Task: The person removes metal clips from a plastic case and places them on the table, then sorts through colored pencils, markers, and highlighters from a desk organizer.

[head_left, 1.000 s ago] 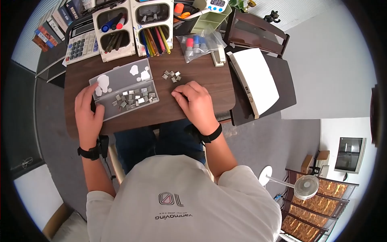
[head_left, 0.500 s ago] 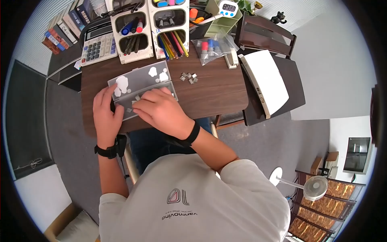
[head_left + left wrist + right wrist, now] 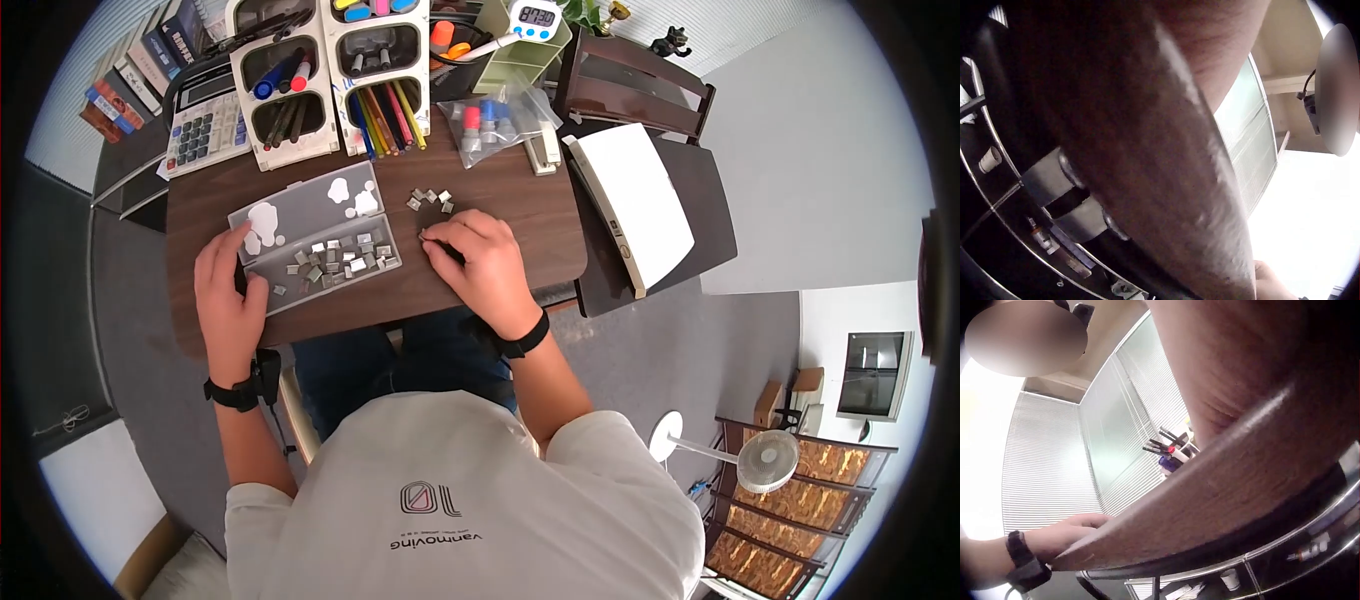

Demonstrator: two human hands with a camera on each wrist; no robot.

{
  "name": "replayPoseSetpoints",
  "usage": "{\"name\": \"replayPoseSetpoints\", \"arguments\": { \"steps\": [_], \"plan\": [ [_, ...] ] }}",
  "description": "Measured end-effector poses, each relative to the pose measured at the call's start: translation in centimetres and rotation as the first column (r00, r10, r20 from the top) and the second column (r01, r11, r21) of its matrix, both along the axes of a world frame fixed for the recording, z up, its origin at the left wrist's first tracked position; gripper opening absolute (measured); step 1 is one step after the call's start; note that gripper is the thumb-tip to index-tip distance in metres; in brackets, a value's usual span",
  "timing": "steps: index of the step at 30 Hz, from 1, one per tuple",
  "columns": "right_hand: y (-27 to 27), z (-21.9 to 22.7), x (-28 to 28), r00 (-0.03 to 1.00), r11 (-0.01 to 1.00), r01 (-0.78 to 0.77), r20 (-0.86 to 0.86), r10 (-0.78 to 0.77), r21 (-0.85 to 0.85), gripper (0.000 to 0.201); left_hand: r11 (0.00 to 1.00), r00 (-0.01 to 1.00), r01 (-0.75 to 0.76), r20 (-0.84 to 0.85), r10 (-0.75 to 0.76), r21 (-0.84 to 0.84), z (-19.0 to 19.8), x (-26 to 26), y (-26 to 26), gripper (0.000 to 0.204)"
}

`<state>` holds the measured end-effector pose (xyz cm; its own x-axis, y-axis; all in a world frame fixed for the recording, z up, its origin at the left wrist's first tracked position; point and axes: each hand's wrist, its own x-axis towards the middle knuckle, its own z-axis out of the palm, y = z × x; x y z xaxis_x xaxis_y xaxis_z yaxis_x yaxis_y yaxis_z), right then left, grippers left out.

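Note:
A grey hinged case (image 3: 300, 203) lies wide open on the brown desk, white cloud-shaped patches on its lid. Many small silvery metal pieces (image 3: 357, 265) are scattered in its tray. My left hand (image 3: 225, 290) rests at the case's left end, fingers on the lid side and thumb by the tray. Right of the case, my right hand (image 3: 487, 268) is low over the desk, thumb and forefinger pinching a small metal piece (image 3: 422, 235) that barely shows at the fingertips. Just beyond those fingertips lies a loose group of similar pieces (image 3: 431, 196). Neither wrist view shows the fingertips at work.
Along the back stand organizers (image 3: 285, 140) with pens and pencils, a calculator (image 3: 207, 132), a clear bag of small bottles (image 3: 490, 125) and a stapler (image 3: 543, 150). A white box-like device (image 3: 635, 205) sits on the stand at right. The desk edge (image 3: 1210, 481) runs under my forearms.
Half a second ago my right hand was over the tray with its fingers among the pieces. It has moved back right to the desk beside the loose group. My left hand has stayed on the case.

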<state>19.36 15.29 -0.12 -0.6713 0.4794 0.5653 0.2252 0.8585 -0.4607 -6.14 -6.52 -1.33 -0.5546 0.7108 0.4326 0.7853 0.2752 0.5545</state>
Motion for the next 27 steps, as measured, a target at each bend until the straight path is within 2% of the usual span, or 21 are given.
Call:
{"name": "replayPoseSetpoints", "arguments": {
  "steps": [4, 9, 17, 19, 20, 21, 22, 27],
  "plan": [
    [0.0, -0.8, 0.2, 1.0, 0.998, 0.022, 0.019, -0.022, -0.051, 0.012, 1.0, 1.0, -0.004, -0.018, 0.004, 0.006, 0.1, 0.0, 0.1, 0.058],
    [-0.2, -0.1, 0.2, 0.999, 0.981, 0.024, 0.052, -0.014, -0.192, 0.014, 1.0, 1.0, 0.011, -0.008, -0.011, 0.01, 0.3, 0.1, 0.1, 0.056],
    [-1.0, 0.7, -1.4, 0.995, 0.983, 0.078, 0.074, -0.066, -0.168, 0.01, 1.0, 1.0, 0.003, 0.031, -0.004, 0.01, 0.3, -0.1, -0.1, 0.058],
    [-2.8, 1.9, -3.0, 0.998, 0.966, -0.058, -0.037, 0.05, -0.251, 0.011, 1.0, 1.0, 0.006, 0.014, -0.006, 0.014, 0.2, -0.1, -0.3, 0.057],
    [-4.1, 2.2, -4.1, 0.992, 0.965, -0.119, -0.071, 0.105, -0.235, 0.011, 1.0, 1.0, 0.003, 0.015, -0.003, 0.011, 0.1, 0.0, -0.4, 0.057],
    [-4.6, 2.0, -4.9, 0.973, 0.965, -0.231, -0.027, 0.229, -0.126, 0.011, 1.0, 1.0, 0.012, 0.023, -0.012, 0.017, 0.1, 0.0, -0.4, 0.057],
    [-5.6, 2.3, -6.2, 0.947, 0.941, -0.321, -0.02, 0.32, -0.107, 0.013, 0.999, 0.999, 0.022, 0.025, -0.023, 0.026, 0.2, -0.2, -0.3, 0.056],
    [-7.7, 1.4, -9.9, 0.932, 0.935, -0.352, 0.085, 0.353, -0.031, 0.01, 0.999, 1.0, 0.025, 0.012, -0.025, 0.028, 0.1, -0.1, -0.4, 0.056]
  ]
}}
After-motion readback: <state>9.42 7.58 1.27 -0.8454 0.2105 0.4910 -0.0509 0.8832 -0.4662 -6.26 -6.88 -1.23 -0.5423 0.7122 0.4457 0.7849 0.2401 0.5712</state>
